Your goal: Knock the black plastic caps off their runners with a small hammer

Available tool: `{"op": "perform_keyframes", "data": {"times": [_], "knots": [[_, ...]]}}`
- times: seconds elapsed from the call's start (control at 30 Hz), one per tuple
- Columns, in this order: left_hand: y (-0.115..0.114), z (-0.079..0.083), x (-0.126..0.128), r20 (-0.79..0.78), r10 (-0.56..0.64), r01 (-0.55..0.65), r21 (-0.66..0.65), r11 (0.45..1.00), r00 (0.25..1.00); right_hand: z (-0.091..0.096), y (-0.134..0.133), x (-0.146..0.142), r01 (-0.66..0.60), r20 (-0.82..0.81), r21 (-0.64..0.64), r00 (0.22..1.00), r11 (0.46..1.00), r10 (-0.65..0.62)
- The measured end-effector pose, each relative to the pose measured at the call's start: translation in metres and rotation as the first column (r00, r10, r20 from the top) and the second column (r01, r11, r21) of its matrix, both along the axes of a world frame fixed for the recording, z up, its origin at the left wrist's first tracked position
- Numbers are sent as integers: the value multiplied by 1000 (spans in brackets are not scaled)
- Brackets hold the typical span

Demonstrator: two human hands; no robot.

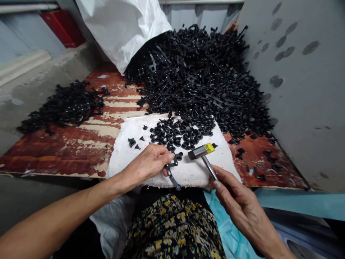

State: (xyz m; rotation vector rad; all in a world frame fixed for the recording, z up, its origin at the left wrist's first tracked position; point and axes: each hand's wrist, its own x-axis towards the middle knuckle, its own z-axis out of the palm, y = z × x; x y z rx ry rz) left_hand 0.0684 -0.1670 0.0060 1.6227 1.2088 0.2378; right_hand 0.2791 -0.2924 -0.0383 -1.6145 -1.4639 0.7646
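My left hand (155, 160) pinches a black jointed plastic piece (172, 176) between thumb and fingers, just over the front of a white cloth (151, 122). One strip of that piece hangs down toward the cloth's near edge. Wrapped round a metal handle, my right hand (234, 194) holds a small mallet (201, 152) with a dark face at one end and a yellow one at the other. The mallet head is to the right of the black piece, apart from it. Several small black round-headed parts (175, 133) lie loose on the cloth beyond both hands.
A big heap of black plastic parts (199, 72) covers the back and right, beside a white sack (124, 28). Another black pile (67, 106) lies at left on the worn red-brown tabletop (88, 147). A grey panel (302, 90) stands along the right side.
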Motion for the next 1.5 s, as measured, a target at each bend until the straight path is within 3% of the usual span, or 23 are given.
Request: {"op": "perform_keyframes", "data": {"times": [0.17, 0.3, 0.47, 0.6, 0.77, 0.9, 1.03, 1.17, 1.27, 1.37, 1.43, 1.5], "knots": [[-1, -3, -3, -57, 0, 2, 33, 999, 998, -4, -1, 3, -29, 83, 45, 996, 999, 26], [-1, -4, -4, -84, -8, 13, 52, 999, 996, -6, 0, 4, -67, 233, 167, 972, 984, 26], [-1, -5, -2, -95, -7, 18, 114, 993, 995, 15, 7, 1, -227, 346, 327, 932, 917, 107], [-3, -6, -1, -85, -1, 11, 114, 993, 996, 27, 11, -2, -220, 346, 426, 936, 878, 68], [-4, -5, 1, -93, 21, -11, 108, 994, 995, 23, 15, -2, -339, 508, 318, 850, 886, 143], [-4, -5, 1, -95, 22, -15, 73, 997, 995, 22, 12, -3, -233, 445, 426, 895, 874, 21], [-2, -7, 0, -90, -2, 9, 85, 996, 996, 20, 12, 1, -348, 575, 262, 805, 900, 144], [-4, -7, -1, -26, -52, 53, 49, 997, 998, 19, 21, 9, -249, 560, 312, 828, 917, 34], [-7, -5, -2, 72, -94, 93, 18, 995, 993, 17, 27, 13, -235, 677, 257, 736, 937, -1], [-8, -4, -5, 50, -147, 148, -9, 989, 988, 14, 26, 13, -244, 740, 193, 672, 950, 22], [-8, -5, -7, 24, -177, 177, -5, 984, 984, 14, 20, 14, -258, 738, 181, 674, 949, 43], [-7, -5, -8, 15, -196, 196, -5, 981, 980, 15, 14, 14, -269, 674, 193, 735, 944, 72]]}}
